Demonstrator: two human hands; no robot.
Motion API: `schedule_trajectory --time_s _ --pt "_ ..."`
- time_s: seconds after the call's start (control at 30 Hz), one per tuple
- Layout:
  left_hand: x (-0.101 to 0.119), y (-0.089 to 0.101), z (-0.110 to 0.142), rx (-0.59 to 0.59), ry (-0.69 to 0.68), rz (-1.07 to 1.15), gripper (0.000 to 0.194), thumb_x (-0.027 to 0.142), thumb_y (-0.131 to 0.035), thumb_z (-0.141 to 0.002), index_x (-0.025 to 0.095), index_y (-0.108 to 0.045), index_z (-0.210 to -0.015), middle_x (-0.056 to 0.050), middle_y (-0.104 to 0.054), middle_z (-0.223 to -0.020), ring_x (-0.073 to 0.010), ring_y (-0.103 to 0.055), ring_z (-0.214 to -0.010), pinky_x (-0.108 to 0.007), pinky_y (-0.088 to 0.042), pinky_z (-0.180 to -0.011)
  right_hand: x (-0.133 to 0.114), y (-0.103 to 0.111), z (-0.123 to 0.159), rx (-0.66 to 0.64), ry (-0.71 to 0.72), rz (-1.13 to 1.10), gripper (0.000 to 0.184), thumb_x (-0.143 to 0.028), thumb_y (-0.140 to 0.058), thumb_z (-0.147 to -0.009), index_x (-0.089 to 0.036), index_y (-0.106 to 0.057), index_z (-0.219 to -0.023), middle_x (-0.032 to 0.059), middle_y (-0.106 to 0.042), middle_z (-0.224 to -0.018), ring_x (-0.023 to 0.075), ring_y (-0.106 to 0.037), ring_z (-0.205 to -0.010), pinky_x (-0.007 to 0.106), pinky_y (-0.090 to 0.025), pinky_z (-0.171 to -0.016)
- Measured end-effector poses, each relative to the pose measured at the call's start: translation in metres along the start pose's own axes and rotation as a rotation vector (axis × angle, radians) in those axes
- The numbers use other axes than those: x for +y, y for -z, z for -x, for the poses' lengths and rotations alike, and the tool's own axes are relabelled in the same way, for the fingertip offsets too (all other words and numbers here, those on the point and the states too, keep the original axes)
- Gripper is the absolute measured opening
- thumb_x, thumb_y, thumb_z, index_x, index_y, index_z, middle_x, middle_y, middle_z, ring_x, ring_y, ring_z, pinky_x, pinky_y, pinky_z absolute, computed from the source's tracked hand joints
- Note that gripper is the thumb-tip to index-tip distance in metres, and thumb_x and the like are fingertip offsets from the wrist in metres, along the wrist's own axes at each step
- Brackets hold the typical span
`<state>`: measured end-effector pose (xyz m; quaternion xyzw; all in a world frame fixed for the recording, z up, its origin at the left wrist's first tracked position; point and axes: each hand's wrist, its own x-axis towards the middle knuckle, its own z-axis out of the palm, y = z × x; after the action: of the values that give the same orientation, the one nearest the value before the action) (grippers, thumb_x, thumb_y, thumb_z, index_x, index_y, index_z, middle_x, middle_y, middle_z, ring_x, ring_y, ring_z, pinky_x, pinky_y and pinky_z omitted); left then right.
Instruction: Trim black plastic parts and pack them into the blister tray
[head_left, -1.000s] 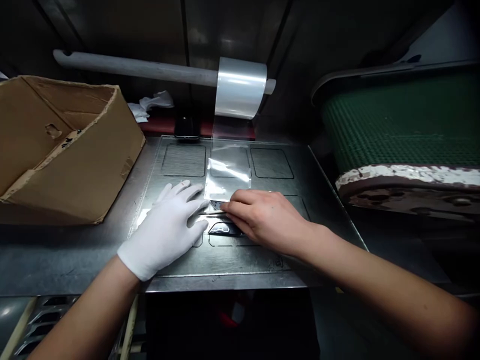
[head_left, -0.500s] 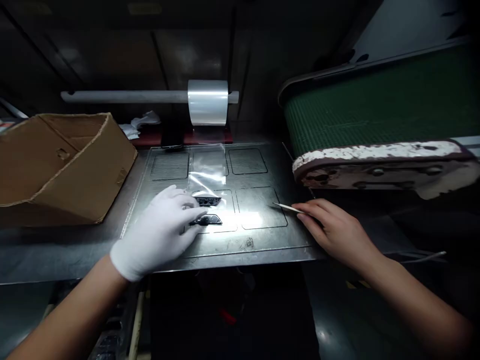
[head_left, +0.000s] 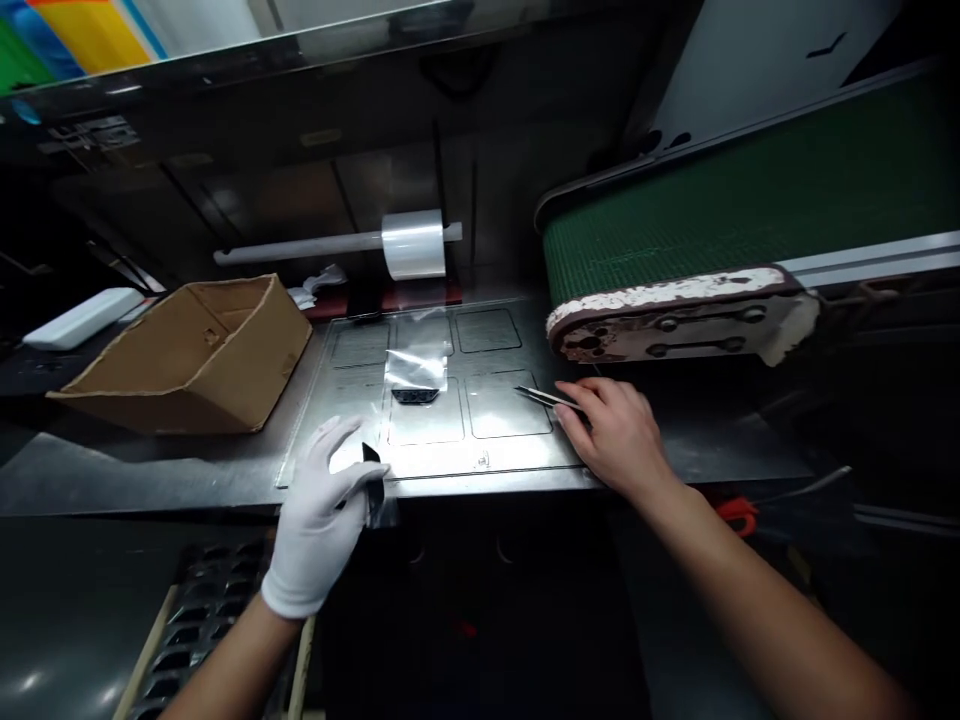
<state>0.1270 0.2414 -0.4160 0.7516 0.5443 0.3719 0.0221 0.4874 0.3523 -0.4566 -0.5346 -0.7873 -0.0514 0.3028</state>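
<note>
My left hand (head_left: 319, 510), in a white glove, pinches a small dark, glossy piece (head_left: 373, 478) at the front edge of the metal worktop (head_left: 517, 455). The thumb and fingers partly cover that piece. A second dark piece (head_left: 415, 396) with slanted ends lies flat on the worktop, at the lower end of a strip of clear film (head_left: 415, 360). My bare right hand (head_left: 615, 425) rests low over the worktop's right side. Its thumb and fingers are closed on slim pointed tweezers (head_left: 536, 395), whose tips point left, apart from both pieces.
The film comes off a roll (head_left: 414, 245) on a bar behind. An open cardboard box (head_left: 247, 380) stands left. On the right, a green conveyor belt (head_left: 637, 240) overhangs the worktop. Below left is a tray of dark pieces (head_left: 180, 640).
My left hand has drawn the nearer dark piece off the worktop, toward me and tilted up. The other piece stays by the film. My right hand still holds the tweezers. The view has shifted.
</note>
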Motion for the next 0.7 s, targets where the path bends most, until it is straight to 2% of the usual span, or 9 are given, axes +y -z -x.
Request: schedule_trajectory --time_s 0.07,0.13,0.27,0.33,0.4,0.5,0.6,0.67,0.7 --pt "0.01 0.004 0.032 0.185 0.192 0.22 0.028 0.007 -0.063 -0.093 0.027 -0.074 -0.109 -0.007 -0.048 -0.16 -0.0335 -0.045 -0.149 -0.068 -0.036 -0.124 -0.03 0.006 0.007 0.069 -0.039 -0.148 0.032 -0.035 -0.054 -0.103 -0.017 -0.073 -0.121 0.0154 -0.069 -0.115 0.0317 -0.061 -0.109 0.049 -0.047 -0.1" --pt "0.018 0.003 0.058 0.316 0.322 0.355 0.027 0.008 -0.068 -0.092 0.029 -0.075 -0.106 -0.004 -0.044 -0.164 -0.0353 -0.048 -0.147 -0.068 -0.039 -0.122 -0.077 0.009 0.017 -0.057 -0.1 -0.481 0.026 -0.038 -0.054 -0.104 -0.022 -0.073 -0.113 0.0122 -0.069 -0.113 0.0281 -0.063 -0.107 0.045 -0.05 -0.097" --pt "0.019 0.001 0.09 0.41 0.345 0.225 0.027 0.007 -0.068 -0.093 0.031 -0.077 -0.102 -0.001 -0.04 -0.165 -0.036 -0.043 -0.15 -0.066 -0.043 -0.12 -0.191 -0.003 0.044 -0.803 -0.347 -1.278 0.034 -0.053 -0.062 -0.099 -0.024 -0.068 -0.115 0.0048 -0.07 -0.1 0.0187 -0.066 -0.086 0.031 -0.053 -0.073" --pt "0.014 0.003 0.107 0.376 0.33 0.036 0.029 0.009 -0.071 -0.091 0.034 -0.079 -0.103 0.0 -0.043 -0.162 -0.0363 -0.038 -0.152 -0.067 -0.041 -0.12 -0.233 -0.019 0.06 -1.032 -0.498 -1.495 0.041 -0.059 -0.07 -0.092 -0.022 -0.065 -0.108 0.0014 -0.067 -0.088 0.0158 -0.062 -0.076 0.027 -0.05 -0.063" --pt "0.008 0.004 0.13 0.338 0.417 0.006 0.033 0.011 -0.071 -0.091 0.036 -0.078 -0.112 -0.003 -0.047 -0.159 -0.034 -0.041 -0.15 -0.063 -0.042 -0.12 -0.256 -0.039 0.077 -1.089 -0.619 -1.528 0.043 -0.061 -0.075 -0.087 -0.022 -0.061 -0.098 -0.0021 -0.061 -0.079 0.0141 -0.059 -0.072 0.024 -0.047 -0.06" --pt "0.004 0.001 0.173 0.282 0.893 0.455 0.04 0.021 -0.068 -0.094 0.03 -0.069 -0.133 -0.009 -0.064 -0.14 -0.0262 -0.063 -0.127 -0.047 -0.053 -0.11 -0.264 -0.07 0.102 -1.134 -0.587 -1.295 0.039 -0.059 -0.073 -0.088 -0.022 -0.062 -0.091 -0.0027 -0.059 -0.076 0.0142 -0.056 -0.07 0.026 -0.046 -0.062" --pt "-0.006 -0.013 0.213 0.211 1.294 0.836 0.025 0.035 -0.074 -0.089 0.016 -0.077 -0.104 -0.008 -0.076 -0.09 -0.0217 -0.073 -0.081 -0.034 -0.061 -0.074 -0.26 -0.101 0.126 -1.28 -0.362 -1.035 0.038 -0.059 -0.067 -0.092 -0.022 -0.065 -0.083 -0.0007 -0.062 -0.073 0.0174 -0.059 -0.068 0.03 -0.048 -0.064" --pt "-0.029 -0.023 0.233 0.227 1.399 0.845 0.027 0.039 -0.076 -0.088 0.013 -0.072 -0.08 -0.005 -0.07 -0.07 -0.0185 -0.068 -0.063 -0.03 -0.056 -0.059 -0.255 -0.116 0.139 -1.323 -0.296 -0.93 0.037 -0.061 -0.063 -0.093 -0.024 -0.071 -0.091 0.0017 -0.069 -0.078 0.0225 -0.067 -0.073 0.034 -0.055 -0.07" --pt "-0.048 -0.026 0.241 0.258 1.449 0.825 0.029 0.039 -0.074 -0.09 0.013 -0.07 -0.079 -0.004 -0.069 -0.069 -0.017 -0.067 -0.061 -0.03 -0.056 -0.059 -0.252 -0.122 0.145 -1.312 -0.296 -0.886 0.037 -0.061 -0.062 -0.094 -0.026 -0.073 -0.099 0.0034 -0.074 -0.085 0.0254 -0.071 -0.08 0.037 -0.058 -0.075"
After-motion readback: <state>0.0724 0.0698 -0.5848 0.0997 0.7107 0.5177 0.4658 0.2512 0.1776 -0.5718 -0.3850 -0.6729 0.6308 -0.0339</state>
